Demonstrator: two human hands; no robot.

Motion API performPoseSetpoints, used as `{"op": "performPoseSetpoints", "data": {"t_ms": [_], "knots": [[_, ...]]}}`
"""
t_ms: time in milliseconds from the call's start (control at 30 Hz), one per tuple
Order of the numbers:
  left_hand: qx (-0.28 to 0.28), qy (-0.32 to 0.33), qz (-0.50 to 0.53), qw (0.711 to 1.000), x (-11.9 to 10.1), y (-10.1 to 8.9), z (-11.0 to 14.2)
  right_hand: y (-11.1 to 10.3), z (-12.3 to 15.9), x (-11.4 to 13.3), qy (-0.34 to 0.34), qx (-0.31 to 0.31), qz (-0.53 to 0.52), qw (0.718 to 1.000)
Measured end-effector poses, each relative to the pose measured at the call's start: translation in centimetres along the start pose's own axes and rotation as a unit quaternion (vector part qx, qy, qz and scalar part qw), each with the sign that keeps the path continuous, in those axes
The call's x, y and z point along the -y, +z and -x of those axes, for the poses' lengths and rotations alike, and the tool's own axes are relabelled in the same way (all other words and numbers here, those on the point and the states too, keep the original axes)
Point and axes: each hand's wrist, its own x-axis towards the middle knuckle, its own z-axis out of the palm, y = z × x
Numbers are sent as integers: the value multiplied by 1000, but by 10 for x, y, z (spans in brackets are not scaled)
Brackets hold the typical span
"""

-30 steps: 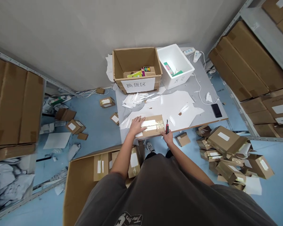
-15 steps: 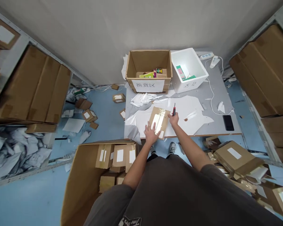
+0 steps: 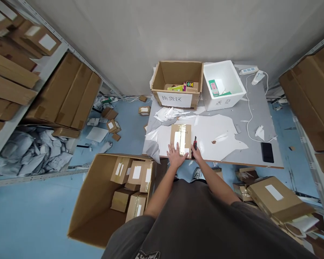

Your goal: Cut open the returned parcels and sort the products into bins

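Only "换货区" on open carton (image 3: 177,99).

Stockroom: carton-stacked shelves (image 3: 56,90), parcels (image 3: 132,176)

The open cardboard box (image 3: 177,83) at the far edge of the desk (image 3: 255,118) carries a white paper sign (image 3: 175,99) on its near wall, with three black Chinese characters reading 换货区. The white foam box (image 3: 223,85) beside it bears small dark handwriting on its near wall, too small to read. At the bottom edge of the view, the person's dark shirt (image 3: 205,223) shows a white script print (image 3: 148,254), cut off and not legible.
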Motion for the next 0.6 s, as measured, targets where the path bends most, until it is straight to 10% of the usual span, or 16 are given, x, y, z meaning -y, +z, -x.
{"op": "performPoseSetpoints", "data": {"t_ms": [333,600], "knots": [[-60,13,156,986,2,10,-12,12,22,31,-17,-53,70,996],[7,-24,466,884,50,32,-52,34,37,77,-59,-73,277,956]]}}
